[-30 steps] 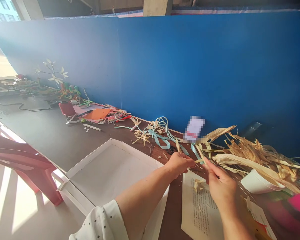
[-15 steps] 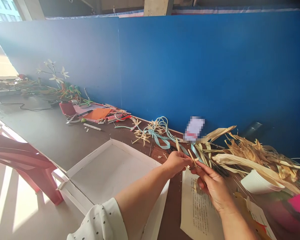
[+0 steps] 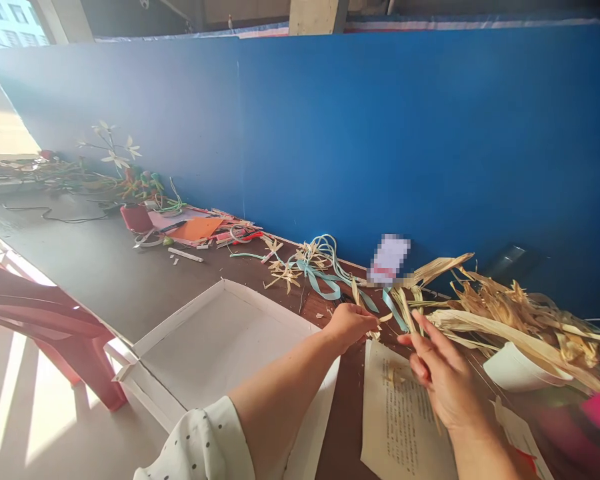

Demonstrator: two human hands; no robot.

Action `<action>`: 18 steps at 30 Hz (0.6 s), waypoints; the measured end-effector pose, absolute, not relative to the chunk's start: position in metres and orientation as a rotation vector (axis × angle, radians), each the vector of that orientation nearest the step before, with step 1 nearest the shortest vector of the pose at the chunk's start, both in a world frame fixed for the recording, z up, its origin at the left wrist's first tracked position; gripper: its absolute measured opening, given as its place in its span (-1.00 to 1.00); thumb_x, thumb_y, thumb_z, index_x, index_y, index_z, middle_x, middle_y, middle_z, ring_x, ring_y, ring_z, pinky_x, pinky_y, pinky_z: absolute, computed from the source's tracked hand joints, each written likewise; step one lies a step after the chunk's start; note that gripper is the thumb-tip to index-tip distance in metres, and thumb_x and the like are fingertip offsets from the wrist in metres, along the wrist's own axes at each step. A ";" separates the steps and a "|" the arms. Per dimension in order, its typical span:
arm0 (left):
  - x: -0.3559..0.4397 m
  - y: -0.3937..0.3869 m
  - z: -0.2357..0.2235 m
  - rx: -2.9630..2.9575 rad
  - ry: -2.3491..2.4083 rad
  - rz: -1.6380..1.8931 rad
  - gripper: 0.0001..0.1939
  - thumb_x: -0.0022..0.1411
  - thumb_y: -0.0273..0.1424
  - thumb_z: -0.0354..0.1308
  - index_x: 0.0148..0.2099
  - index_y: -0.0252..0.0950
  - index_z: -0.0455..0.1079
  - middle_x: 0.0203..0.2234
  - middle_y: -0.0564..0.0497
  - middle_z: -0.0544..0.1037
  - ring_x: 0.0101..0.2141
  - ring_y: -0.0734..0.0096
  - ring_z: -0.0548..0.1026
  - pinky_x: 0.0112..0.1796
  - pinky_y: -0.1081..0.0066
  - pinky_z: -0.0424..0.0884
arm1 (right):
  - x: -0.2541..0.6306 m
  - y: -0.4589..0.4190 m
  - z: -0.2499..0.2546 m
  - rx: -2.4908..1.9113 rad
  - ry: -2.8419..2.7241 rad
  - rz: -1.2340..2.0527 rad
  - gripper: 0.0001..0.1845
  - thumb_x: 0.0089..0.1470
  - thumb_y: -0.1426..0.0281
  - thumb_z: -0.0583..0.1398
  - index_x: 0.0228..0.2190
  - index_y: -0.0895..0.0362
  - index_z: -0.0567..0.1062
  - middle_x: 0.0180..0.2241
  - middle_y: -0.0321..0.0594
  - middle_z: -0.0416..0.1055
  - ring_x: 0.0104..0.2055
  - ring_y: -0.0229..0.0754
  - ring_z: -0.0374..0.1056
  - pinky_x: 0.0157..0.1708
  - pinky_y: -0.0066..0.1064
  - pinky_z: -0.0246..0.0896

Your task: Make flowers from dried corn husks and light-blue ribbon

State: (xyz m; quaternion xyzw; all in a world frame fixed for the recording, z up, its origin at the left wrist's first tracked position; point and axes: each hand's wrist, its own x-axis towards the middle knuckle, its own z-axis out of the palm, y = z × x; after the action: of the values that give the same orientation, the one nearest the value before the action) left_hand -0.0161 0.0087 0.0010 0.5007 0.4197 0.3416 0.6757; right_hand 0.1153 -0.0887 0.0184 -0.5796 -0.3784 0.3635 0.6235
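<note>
My left hand [image 3: 353, 325] is closed in a pinch above the table, with small pale scraps, probably dried corn husk, at its fingertips. To its right, my right hand [image 3: 443, 377] grips a thin wooden stick [image 3: 408, 315], whose lower end comes out below the palm. The two hands are apart. Beneath the right hand lies a printed sheet [image 3: 387, 413] with a few husk bits on it. Behind the hands are a light blue ribbon [image 3: 394, 310] and loose strips of dried corn husk [image 3: 420, 297].
A shallow white tray [image 3: 200, 340] sits left of my arm. Husk flowers [image 3: 285, 273] and cords lie by the blue partition [image 3: 300, 133]. At right are a husk pile [image 3: 515, 300] and a white cup [image 3: 520, 370] on its side. A red plastic chair [image 3: 55, 333] stands at left.
My right hand has moved right and slightly down, away from my left hand, carrying the stick with it. My left hand stays in nearly the same place.
</note>
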 end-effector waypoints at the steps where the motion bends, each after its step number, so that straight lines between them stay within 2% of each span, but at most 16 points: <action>1: -0.017 0.008 0.003 1.124 0.933 0.774 -0.95 -0.07 -0.49 0.15 -0.50 -0.39 0.39 -0.64 0.06 0.39 -0.66 0.64 0.19 -0.63 0.55 0.12 | 0.112 -0.089 0.019 -1.333 -0.889 0.913 -0.25 -0.12 0.12 0.32 0.11 -0.01 0.33 -0.40 -0.19 0.48 -0.67 -0.43 0.03 -0.75 -0.56 -0.18; 5: -0.017 0.003 0.006 1.139 0.878 0.771 -0.93 -0.09 -0.46 0.17 -0.50 -0.38 0.37 -0.64 0.09 0.36 -0.64 0.65 0.21 -0.61 0.58 0.11 | 0.105 -0.087 0.013 -1.399 -0.979 1.063 -0.32 -0.09 0.10 0.30 0.07 0.00 0.35 -0.43 -0.24 0.46 -0.68 -0.44 0.04 -0.74 -0.58 -0.21; 10: -0.014 0.006 -0.002 1.186 0.844 0.761 -0.87 -0.09 -0.40 0.20 -0.45 -0.37 0.40 -0.64 0.09 0.37 -0.63 0.65 0.21 -0.60 0.58 0.14 | 0.112 -0.084 0.002 -1.439 -1.023 1.038 -0.43 -0.09 0.08 0.27 -0.02 -0.01 0.46 -0.49 -0.33 0.39 -0.70 -0.45 -0.01 -0.73 -0.55 -0.24; 14: -0.010 0.008 -0.010 1.197 0.914 0.758 -0.87 -0.11 -0.41 0.20 -0.44 -0.37 0.40 -0.64 0.08 0.38 -0.64 0.62 0.23 -0.62 0.58 0.15 | 0.113 -0.082 0.001 -1.592 -1.125 0.776 -0.50 -0.07 0.07 0.23 -0.08 -0.03 0.53 -0.56 -0.32 0.38 -0.70 -0.36 0.03 -0.72 -0.46 -0.10; 18: -0.010 0.009 -0.011 1.195 0.956 0.722 -0.87 -0.10 -0.42 0.21 -0.43 -0.38 0.43 -0.65 0.08 0.39 -0.66 0.62 0.23 -0.64 0.56 0.12 | 0.122 -0.083 0.007 -1.724 -1.107 0.447 -0.55 -0.06 0.13 0.22 -0.10 -0.02 0.56 -0.51 -0.24 0.45 -0.66 -0.30 0.11 -0.68 -0.42 -0.01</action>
State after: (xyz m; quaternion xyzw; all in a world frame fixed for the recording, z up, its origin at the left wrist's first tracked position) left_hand -0.0098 0.0088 -0.0109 0.5287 0.4231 0.3192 0.6630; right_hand 0.1216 -0.0828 0.0070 -0.7126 -0.4574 0.1847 0.4989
